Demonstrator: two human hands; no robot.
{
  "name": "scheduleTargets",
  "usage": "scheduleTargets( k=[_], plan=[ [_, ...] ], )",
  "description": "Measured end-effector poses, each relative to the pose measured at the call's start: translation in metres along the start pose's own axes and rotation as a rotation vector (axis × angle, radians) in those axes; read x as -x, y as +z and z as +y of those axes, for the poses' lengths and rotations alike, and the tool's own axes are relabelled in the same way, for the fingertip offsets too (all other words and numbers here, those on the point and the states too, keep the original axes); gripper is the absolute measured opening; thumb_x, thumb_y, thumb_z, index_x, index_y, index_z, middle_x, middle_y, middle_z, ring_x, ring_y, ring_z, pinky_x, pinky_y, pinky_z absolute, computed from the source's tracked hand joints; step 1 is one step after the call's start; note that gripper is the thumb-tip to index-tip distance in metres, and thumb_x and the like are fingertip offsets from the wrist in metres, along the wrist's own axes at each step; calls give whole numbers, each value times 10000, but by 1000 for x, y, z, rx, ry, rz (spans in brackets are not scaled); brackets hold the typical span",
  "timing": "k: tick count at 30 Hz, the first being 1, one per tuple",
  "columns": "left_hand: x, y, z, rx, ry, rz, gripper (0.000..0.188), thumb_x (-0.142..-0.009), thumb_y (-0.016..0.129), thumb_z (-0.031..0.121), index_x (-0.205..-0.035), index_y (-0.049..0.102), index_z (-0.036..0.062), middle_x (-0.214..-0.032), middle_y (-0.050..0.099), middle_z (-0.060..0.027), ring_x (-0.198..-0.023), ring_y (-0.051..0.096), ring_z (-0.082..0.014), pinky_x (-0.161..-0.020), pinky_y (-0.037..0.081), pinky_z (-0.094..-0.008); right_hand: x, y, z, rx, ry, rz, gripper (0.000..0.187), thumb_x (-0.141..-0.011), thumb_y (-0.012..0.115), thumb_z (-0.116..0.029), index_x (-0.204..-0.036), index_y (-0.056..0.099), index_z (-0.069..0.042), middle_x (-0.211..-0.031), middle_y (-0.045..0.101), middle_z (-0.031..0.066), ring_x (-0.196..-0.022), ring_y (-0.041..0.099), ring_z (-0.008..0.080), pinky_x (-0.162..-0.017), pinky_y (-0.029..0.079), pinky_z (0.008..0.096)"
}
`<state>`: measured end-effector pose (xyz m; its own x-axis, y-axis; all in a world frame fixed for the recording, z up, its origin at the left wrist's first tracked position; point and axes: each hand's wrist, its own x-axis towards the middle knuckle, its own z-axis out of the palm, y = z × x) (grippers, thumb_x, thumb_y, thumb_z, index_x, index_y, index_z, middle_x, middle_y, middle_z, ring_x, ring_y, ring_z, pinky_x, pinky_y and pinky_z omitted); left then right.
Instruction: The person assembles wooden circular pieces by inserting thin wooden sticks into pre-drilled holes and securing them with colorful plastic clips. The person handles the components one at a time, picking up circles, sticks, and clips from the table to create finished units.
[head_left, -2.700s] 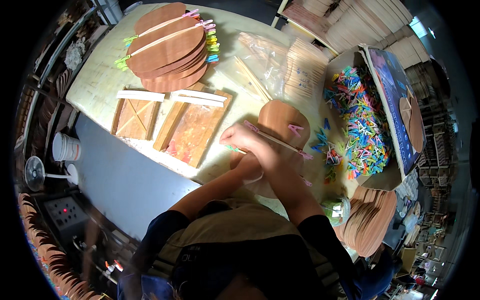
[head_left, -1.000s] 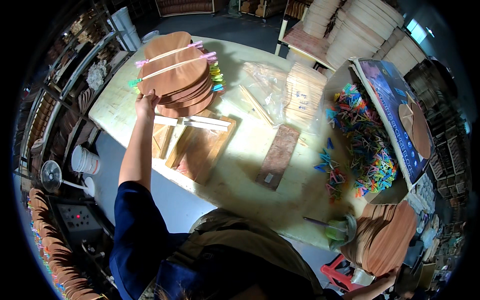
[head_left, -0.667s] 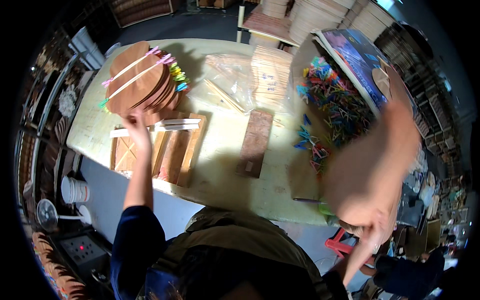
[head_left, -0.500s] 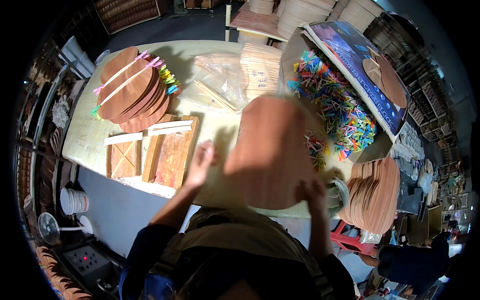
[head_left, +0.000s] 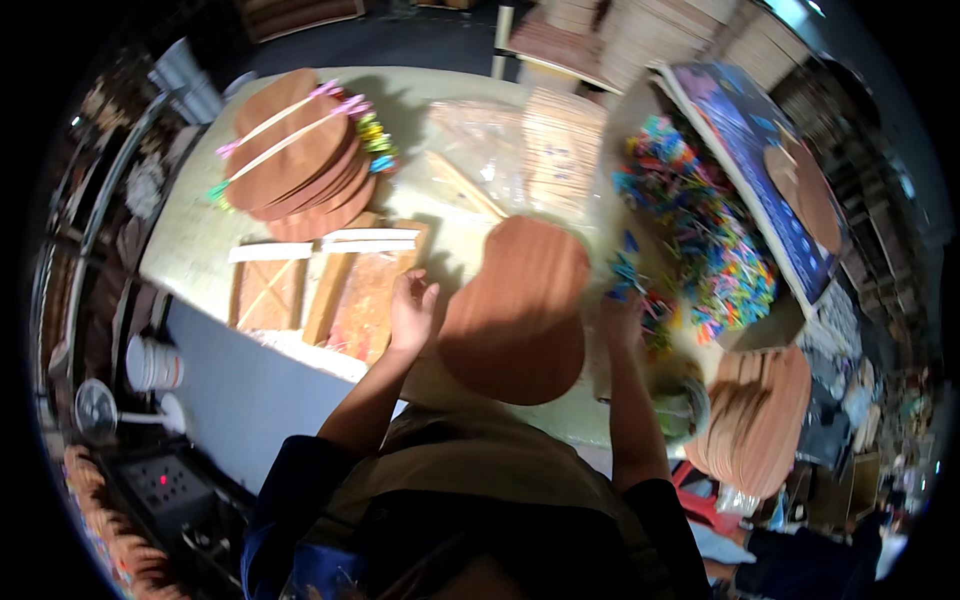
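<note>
A thin brown wooden panel [head_left: 515, 310] with a rounded, waisted outline lies on the table in front of me. At its left edge my left hand [head_left: 412, 310] is open, fingers apart and holding nothing. My right hand [head_left: 621, 318] is past the panel's right edge, its blurred fingertips at some small blue clothespins [head_left: 627, 268]; whether it grips any is unclear. Beyond it, a heap of coloured clothespins [head_left: 715, 235] fills an open box. At the far left, a stack of similar panels [head_left: 295, 150] has light sticks across it, with clothespins at the stick ends.
Two wooden frames [head_left: 365, 290] with white strips stand left of my left hand. Bundled light sticks [head_left: 563, 150] and a clear plastic bag [head_left: 470, 140] lie farther back. More panels [head_left: 755, 415] are stacked at the right, beside a green container [head_left: 680, 408]. Another person's dark clothing [head_left: 810, 560] shows lower right.
The panel, held up by my right hand before, now lies flat on the table. My right hand has let go and moved to the blue clothespins. The whole view has shifted.
</note>
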<state>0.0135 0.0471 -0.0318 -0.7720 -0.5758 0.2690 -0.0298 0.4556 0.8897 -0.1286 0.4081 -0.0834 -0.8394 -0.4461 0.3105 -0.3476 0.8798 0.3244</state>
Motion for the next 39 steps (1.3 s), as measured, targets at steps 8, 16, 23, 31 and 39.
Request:
scheduleTargets(
  k=[8, 16, 23, 31, 39],
  plan=[
    [-76, -49, -41, 740, -848, 536, 120, -864, 603, 137, -867, 535, 39, -683, 520, -19, -552, 495, -104, -470, 412, -246, -36, -7, -12, -491, 752, -416, 519, -809, 505, -545, -936, 620, -55, -1008, 617, 176, -950, 586, 348, -800, 458, 466],
    [-79, -41, -71, 923, -877, 676, 95, -832, 642, 98, -788, 573, 50, -668, 554, 3, -525, 454, -89, -454, 381, -208, -16, 2, 23, -795, 433, -429, 409, -744, 662, -390, -900, 619, -14, -800, 616, 117, -721, 595, 260, -675, 474, 372],
    [-39, -7, 31, 338, -134, 242, 90, -874, 584, 90, -823, 584, 15, -837, 591, -34, -730, 529, -124, -698, 439, -233, 13, -33, 8, -1782, 951, -277, 249, -819, 634, -166, -971, 607, 30, -795, 590, 53, -721, 579, 184, -634, 470, 292],
    [-7, 98, 61, -127, 583, -425, 16, -749, 578, 20, -762, 570, 25, -1017, 580, -147, -990, 530, -340, -888, 427, -429, 19, -30, -28, -2400, 1176, -212, 38, -866, 551, -49, -864, 588, -40, -863, 619, 74, -799, 613, 230, -724, 516, 381],
    [-4, 117, 59, -79, 631, -428, 53, -725, 603, 25, -741, 552, 23, -983, 589, -124, -993, 548, -337, -920, 420, -434, 24, -30, -47, -2459, 1199, -130, 36, -853, 595, -81, -831, 611, -58, -824, 622, 50, -704, 605, 170, -584, 493, 282]
  ],
)
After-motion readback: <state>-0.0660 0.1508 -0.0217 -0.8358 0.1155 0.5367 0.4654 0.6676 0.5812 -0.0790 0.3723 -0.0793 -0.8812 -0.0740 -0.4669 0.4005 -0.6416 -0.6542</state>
